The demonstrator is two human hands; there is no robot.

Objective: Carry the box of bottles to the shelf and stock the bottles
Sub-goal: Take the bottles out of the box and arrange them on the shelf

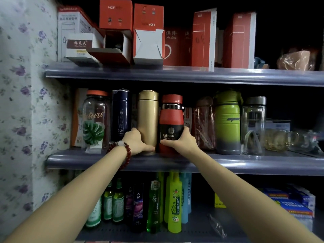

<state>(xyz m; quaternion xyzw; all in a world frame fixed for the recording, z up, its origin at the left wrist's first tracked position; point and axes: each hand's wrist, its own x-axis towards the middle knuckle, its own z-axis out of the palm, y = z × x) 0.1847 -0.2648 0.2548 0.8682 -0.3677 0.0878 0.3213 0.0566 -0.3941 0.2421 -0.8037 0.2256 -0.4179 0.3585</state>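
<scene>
On the middle shelf (228, 164) stand a gold flask (148, 113) and, touching its right side, a red and black bottle (171, 118). My left hand (135, 142), with a red bead bracelet at the wrist, grips the gold flask low down, thumb across its base. My right hand (182, 142) grips the lower part of the red and black bottle. Both bottles stand upright near the shelf's front edge. No carrying box shows in this view.
Left of the gold flask stand a navy flask (120, 113) and a clear leaf-print bottle (95, 120). To the right are a wrapped bottle (204, 123), a green bottle (228, 120) and glassware (253, 123). Red cartons (204, 39) fill the top shelf; spray bottles (173, 204) line the bottom one.
</scene>
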